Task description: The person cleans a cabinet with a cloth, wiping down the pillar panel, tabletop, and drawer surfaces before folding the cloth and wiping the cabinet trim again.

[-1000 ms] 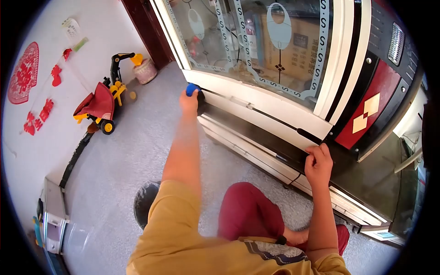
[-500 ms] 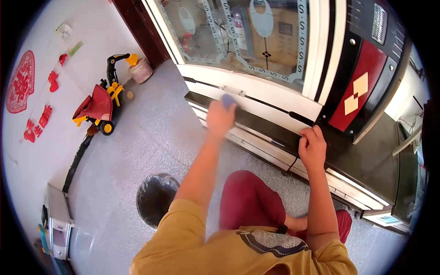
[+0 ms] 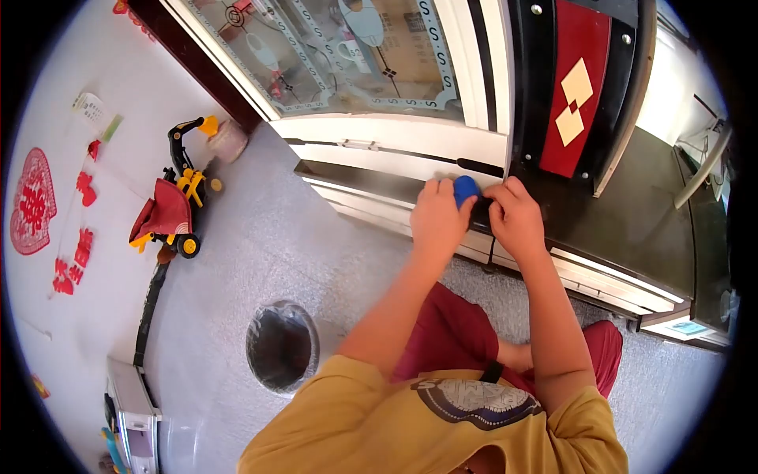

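Observation:
My left hand [image 3: 438, 217] is closed around a small, rounded blue object [image 3: 466, 189] whose kind I cannot make out. It is over the dark ledge [image 3: 359, 180] of the white cabinet [image 3: 347, 130]. Just to its right, my right hand [image 3: 517, 220] has its fingers curled and pinched by the ledge's edge; anything between them is hidden. The two hands almost touch. Right above them, a dark handle strip [image 3: 479, 167] runs along the white drawer front.
A lined bin [image 3: 314, 347] stands on the floor at my left. Farther left are a toy digger [image 3: 163, 213] and a pinkish tub [image 3: 229, 142]. A black and red panel [image 3: 580, 87] rises at right beside a dark countertop [image 3: 632, 225].
My left hand has moved right along the ledge with the blue object, up to my right hand. My right hand stays by the ledge. The view has shifted to the right.

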Action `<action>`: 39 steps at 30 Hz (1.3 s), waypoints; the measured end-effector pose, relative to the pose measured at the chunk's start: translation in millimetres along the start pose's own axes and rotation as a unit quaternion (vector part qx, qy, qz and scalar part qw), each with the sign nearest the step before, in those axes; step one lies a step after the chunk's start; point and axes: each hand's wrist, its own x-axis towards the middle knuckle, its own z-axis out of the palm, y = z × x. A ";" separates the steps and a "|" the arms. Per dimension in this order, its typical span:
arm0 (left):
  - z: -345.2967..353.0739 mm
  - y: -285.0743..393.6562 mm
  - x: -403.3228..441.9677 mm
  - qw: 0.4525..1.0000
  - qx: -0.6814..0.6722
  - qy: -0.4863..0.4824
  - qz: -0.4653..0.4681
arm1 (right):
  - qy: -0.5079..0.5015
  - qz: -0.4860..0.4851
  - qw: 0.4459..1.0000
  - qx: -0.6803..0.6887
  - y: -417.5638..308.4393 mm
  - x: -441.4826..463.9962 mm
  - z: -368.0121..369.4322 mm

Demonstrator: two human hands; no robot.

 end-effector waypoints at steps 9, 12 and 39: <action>-20.8 -88.0 26.8 0.992 0.112 0.043 -0.041 | -0.037 0.025 0.999 0.003 1.2 -2.5 -3.3; -39.3 -140.6 52.7 0.984 0.141 0.019 -0.107 | -0.045 0.044 0.998 -0.012 -2.4 -2.6 -2.9; -39.2 -111.5 53.5 0.975 0.203 -0.034 -0.084 | -0.009 0.011 0.997 -0.077 4.9 -6.7 10.3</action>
